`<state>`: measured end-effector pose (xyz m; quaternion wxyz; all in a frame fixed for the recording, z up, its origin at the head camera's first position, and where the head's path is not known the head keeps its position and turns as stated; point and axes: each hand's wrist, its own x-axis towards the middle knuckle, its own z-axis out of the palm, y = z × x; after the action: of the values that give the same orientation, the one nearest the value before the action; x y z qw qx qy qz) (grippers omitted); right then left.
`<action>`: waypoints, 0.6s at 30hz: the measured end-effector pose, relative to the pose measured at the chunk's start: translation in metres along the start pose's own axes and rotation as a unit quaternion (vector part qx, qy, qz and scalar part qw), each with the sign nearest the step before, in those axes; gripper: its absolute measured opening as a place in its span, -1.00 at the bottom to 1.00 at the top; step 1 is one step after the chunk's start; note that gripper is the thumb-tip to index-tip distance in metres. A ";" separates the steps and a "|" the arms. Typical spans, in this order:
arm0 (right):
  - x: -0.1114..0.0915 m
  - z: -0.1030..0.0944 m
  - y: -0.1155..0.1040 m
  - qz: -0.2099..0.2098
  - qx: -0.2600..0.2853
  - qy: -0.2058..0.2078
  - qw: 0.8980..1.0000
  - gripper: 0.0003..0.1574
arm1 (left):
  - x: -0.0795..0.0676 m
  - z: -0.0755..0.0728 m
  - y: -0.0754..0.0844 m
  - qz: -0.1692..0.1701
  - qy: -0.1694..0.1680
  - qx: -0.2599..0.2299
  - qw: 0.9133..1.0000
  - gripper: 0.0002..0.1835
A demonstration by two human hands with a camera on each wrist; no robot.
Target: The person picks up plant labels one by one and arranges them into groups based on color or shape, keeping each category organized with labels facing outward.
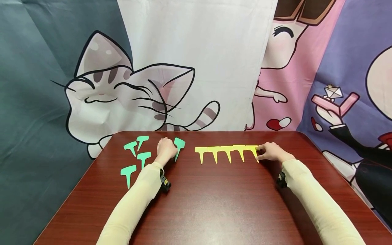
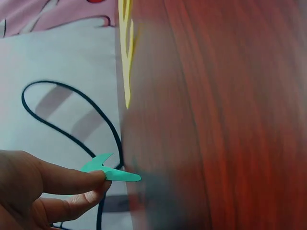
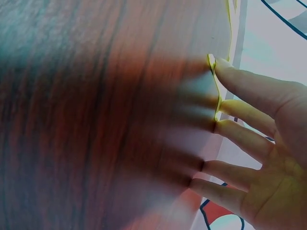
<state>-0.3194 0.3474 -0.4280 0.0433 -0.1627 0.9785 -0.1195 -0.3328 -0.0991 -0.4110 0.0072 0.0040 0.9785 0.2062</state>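
Observation:
With thumb and index finger my left hand [image 1: 166, 150] pinches a green T-shaped plant label [image 1: 180, 144], tilted at the far side of the table. The left wrist view shows the label's stem [image 2: 124, 176] pointing out past the fingertips. Over on the right, my right hand [image 1: 272, 152] holds the rightmost yellow T-shaped plant label [image 1: 253, 148] flat on the table. Its thumb [image 3: 235, 76] touches the stem end, while spread fingers [image 3: 244, 117] lie along the other end. That label ends a row of several yellow labels [image 1: 215, 149], set head to head, stems toward me.
Several more green T-shaped labels [image 1: 128, 170] lie scattered left of my left forearm. The brown wooden table [image 1: 220, 200] ends at a cloth backdrop [image 1: 199, 34] printed with cartoon figures. Each wrist carries a small black camera [image 1: 165, 183].

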 end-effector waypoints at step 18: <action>0.002 0.000 -0.001 -0.007 -0.002 -0.001 1.000 -0.32 | -0.019 0.018 0.040 0.044 0.002 -0.012 0.999 -0.76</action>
<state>-0.3212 0.3464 -0.4275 0.0435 -0.1702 0.9774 -0.1176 -0.3134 -0.0551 -0.4110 -0.0040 0.0464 0.9748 0.2181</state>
